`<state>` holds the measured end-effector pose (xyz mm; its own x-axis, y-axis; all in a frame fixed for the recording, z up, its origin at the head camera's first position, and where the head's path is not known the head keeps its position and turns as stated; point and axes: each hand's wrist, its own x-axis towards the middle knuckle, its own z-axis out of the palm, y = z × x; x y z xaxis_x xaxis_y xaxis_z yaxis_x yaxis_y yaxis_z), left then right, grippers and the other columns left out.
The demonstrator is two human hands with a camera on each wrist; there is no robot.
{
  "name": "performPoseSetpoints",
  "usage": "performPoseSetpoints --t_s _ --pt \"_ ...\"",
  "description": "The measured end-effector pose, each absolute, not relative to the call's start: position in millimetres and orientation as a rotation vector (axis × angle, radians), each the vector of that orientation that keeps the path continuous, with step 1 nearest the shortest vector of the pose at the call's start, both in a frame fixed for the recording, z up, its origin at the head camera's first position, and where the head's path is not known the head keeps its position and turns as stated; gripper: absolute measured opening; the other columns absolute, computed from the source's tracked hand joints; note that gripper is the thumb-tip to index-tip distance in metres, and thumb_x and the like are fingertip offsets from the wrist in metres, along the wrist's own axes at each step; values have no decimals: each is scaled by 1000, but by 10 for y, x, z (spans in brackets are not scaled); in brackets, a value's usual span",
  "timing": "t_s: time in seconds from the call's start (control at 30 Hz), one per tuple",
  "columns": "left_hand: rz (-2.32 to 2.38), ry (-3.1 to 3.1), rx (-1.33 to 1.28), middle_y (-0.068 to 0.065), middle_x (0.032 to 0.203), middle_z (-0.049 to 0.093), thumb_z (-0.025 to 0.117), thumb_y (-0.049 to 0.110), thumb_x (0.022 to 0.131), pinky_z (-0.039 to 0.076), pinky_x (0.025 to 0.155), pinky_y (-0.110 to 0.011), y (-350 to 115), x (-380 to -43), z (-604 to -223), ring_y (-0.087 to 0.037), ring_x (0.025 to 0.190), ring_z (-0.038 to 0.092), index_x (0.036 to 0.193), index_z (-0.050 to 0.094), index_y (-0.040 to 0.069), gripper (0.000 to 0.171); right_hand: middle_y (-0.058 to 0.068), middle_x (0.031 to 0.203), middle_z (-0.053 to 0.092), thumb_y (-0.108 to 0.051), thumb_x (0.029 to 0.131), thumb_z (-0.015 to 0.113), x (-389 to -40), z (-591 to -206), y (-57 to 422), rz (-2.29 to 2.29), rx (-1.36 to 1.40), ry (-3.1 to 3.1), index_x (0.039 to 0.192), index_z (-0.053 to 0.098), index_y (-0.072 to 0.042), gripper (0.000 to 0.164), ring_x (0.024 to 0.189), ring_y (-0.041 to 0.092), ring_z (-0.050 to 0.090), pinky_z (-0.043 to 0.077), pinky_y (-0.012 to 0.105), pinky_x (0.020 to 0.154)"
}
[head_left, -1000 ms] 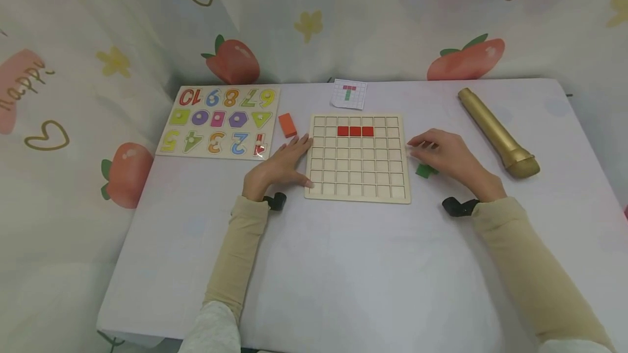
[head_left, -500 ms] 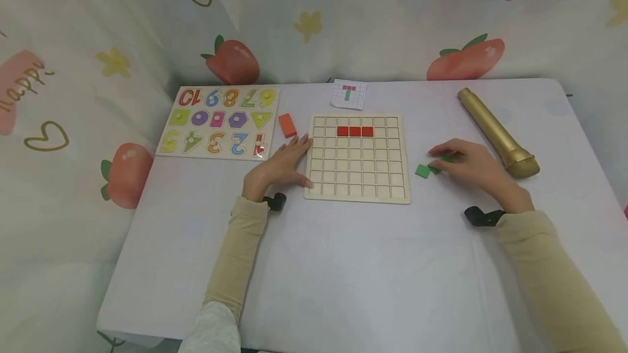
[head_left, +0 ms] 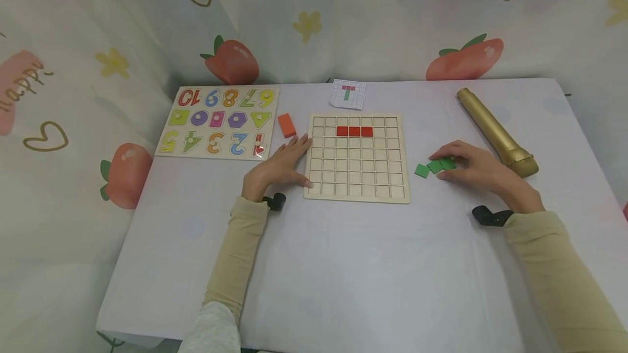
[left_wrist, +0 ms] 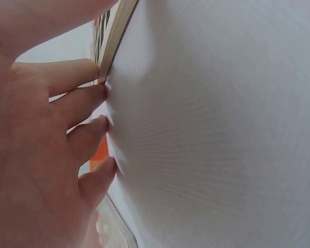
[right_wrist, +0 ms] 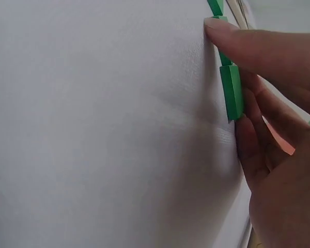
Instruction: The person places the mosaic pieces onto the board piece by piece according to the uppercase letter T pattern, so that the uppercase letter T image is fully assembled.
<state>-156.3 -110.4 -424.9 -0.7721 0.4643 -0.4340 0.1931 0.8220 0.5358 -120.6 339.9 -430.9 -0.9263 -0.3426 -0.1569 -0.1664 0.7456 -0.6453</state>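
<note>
Right hand [head_left: 473, 169]: rests on the white table [head_left: 343, 266] right of the wooden grid board [head_left: 357, 158], fingers curled over three green tiles [head_left: 434, 166]. Thumb and forefinger touch the tiles; whether they actually pinch one is hard to tell from the wrist view, where a fingertip [right_wrist: 217, 28] presses one tile edge.

Green tiles: flat on the table, in a short row, just right of the board, apart from it.

Left hand [head_left: 279, 165]: spread flat, fingertips against the board's left edge.

Board: holds three red tiles [head_left: 354, 131] in one row, second line from the top.

Nearby: orange block [head_left: 287, 125], number puzzle [head_left: 221, 121], pattern card [head_left: 349, 93], gold tube [head_left: 495, 131].
</note>
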Motion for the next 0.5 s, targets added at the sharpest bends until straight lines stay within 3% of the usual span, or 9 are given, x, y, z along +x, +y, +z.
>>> performPoseSetpoints --t_s 0.3,0.5 --pt "640 2432 491 1 175 1 86 31 84 -3 133 -36 -1106 -1561 -4239 -20 162 -5 167 12 15 112 8 117 68 -15 87 83 -1218 -4354 3381 -894 -441 2776 119 73 -11 33 99 -2 47 35 9 84" --pt "642 2432 492 1 175 1 86 31 84 -3 133 -36 -1109 -1561 -4231 -20 162 -5 167 12 15 112 9 108 70 -20 87 84 -1225 -4337 3298 -840 -347 2850 113 75 -8 30 94 15 53 38 17 78"
